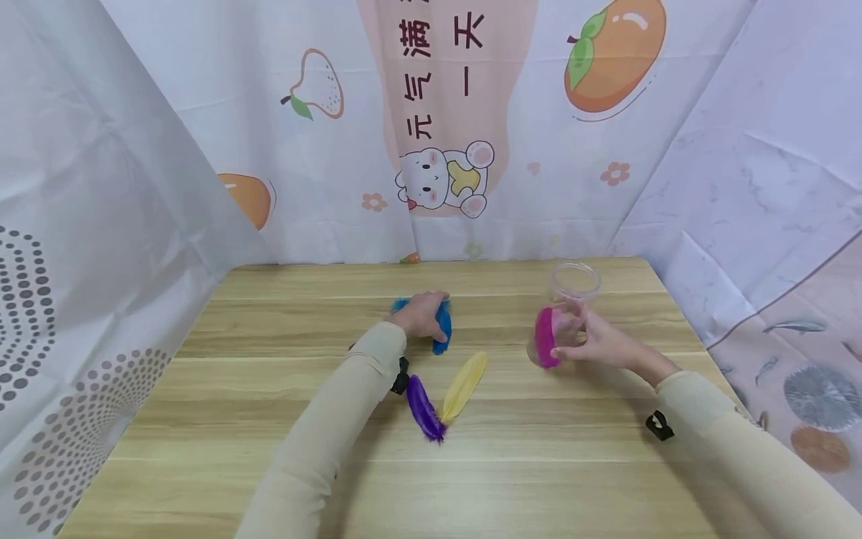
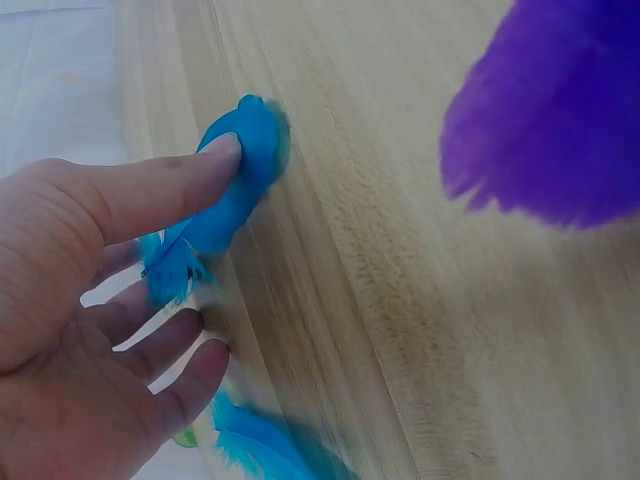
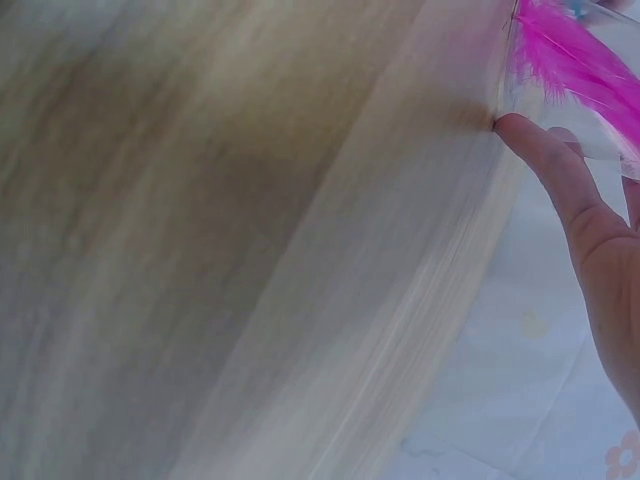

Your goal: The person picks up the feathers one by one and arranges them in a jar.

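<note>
The pink feather (image 1: 546, 340) is showing through the wall of a clear container (image 1: 563, 299) on the right side of the surface (image 1: 283, 419), and it is apparently resting inside. The container's round rim is showing at its far end; whether it is standing upright or tilting, I cannot tell. The right hand (image 1: 598, 342) is gripping the container from the side, thumb and fingers curving around its wall. The left hand (image 1: 419, 318) is pinching a blue feather (image 1: 442, 327) with the thumb across its face, the remaining fingers hanging loosely apart, and a second blue feather (image 2: 262, 447) is lying near the little finger. The pinched one is looking smooth and rounded at one end and fraying into tufts at the other; the pink one is showing a vivid magenta vane with wispy fluff. Nearer the person, a purple feather (image 1: 424, 408) and a yellow feather (image 1: 465, 385) are lying in a V, their fluffy ends coming close together. On the hanging cloth (image 1: 323, 172) behind, dark red Chinese characters (image 1: 416, 86) are running sideways, 元气满 and 一天 being readable, above a white cartoon animal (image 1: 431, 168).
</note>
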A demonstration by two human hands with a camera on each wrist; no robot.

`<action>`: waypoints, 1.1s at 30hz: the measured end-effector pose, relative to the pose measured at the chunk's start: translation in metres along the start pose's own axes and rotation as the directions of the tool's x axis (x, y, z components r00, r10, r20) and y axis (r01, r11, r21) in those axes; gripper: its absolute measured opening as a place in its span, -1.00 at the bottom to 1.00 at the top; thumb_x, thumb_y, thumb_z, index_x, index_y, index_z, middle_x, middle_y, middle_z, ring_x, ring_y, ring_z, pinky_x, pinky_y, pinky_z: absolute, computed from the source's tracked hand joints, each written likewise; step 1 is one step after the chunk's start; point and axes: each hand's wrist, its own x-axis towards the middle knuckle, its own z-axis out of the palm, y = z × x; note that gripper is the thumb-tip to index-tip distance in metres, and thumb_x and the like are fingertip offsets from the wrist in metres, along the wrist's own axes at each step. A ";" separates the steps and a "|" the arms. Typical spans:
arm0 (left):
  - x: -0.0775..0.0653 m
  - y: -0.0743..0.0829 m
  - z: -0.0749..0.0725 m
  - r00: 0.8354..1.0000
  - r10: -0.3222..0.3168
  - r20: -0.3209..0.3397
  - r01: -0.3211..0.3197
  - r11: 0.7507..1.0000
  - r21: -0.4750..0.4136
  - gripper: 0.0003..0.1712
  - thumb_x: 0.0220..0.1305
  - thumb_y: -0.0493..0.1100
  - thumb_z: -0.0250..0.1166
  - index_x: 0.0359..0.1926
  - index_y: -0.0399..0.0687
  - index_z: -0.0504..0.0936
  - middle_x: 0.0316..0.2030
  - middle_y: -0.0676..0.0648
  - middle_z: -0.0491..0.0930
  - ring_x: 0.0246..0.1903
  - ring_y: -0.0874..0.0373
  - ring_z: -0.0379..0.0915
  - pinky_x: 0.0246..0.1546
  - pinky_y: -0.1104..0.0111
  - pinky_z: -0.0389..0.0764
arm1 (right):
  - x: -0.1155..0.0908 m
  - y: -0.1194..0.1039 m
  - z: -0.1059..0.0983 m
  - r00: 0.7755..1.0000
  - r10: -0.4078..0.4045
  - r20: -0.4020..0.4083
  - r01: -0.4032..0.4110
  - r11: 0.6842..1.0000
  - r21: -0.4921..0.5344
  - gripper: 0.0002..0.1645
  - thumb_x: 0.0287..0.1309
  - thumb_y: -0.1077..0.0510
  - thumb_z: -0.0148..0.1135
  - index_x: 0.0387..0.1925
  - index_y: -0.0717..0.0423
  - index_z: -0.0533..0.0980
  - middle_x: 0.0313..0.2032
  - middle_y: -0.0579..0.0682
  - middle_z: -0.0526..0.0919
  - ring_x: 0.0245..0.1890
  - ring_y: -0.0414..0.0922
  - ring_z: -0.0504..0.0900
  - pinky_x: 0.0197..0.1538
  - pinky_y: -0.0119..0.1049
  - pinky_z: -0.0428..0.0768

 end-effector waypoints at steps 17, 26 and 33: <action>0.000 -0.006 0.006 1.000 -0.021 0.001 0.020 0.984 -0.176 0.17 0.22 -0.22 0.51 0.60 -0.20 -0.11 0.50 -0.23 0.18 0.47 -0.08 0.11 0.47 0.16 0.17 | 0.000 -0.001 0.000 1.000 -0.005 -0.014 0.005 0.999 -0.054 0.22 0.04 0.23 0.56 0.52 0.26 -0.06 0.31 0.28 0.28 0.07 0.16 0.50 0.03 -0.15 0.63; -0.003 -0.015 0.013 1.000 -0.003 -0.002 0.002 0.980 -0.198 0.15 0.22 -0.19 0.51 0.59 -0.25 -0.08 0.50 -0.27 0.17 0.47 -0.12 0.10 0.47 0.13 0.17 | -0.002 0.001 0.004 1.000 -0.010 -0.007 0.010 0.999 -0.038 0.20 0.03 0.21 0.57 0.51 0.21 -0.01 0.33 0.27 0.29 0.12 0.17 0.48 0.10 0.08 0.55; -0.001 -0.011 0.009 1.000 -0.016 -0.027 0.009 0.976 -0.218 0.10 0.21 -0.20 0.52 0.57 -0.22 0.01 0.42 -0.29 0.29 0.41 -0.13 0.22 0.42 0.09 0.27 | -0.001 0.000 0.001 0.998 -0.056 -0.017 0.055 0.997 -0.045 0.20 0.05 0.26 0.55 0.50 0.31 -0.06 0.30 0.32 0.29 0.10 0.20 0.50 0.05 -0.07 0.63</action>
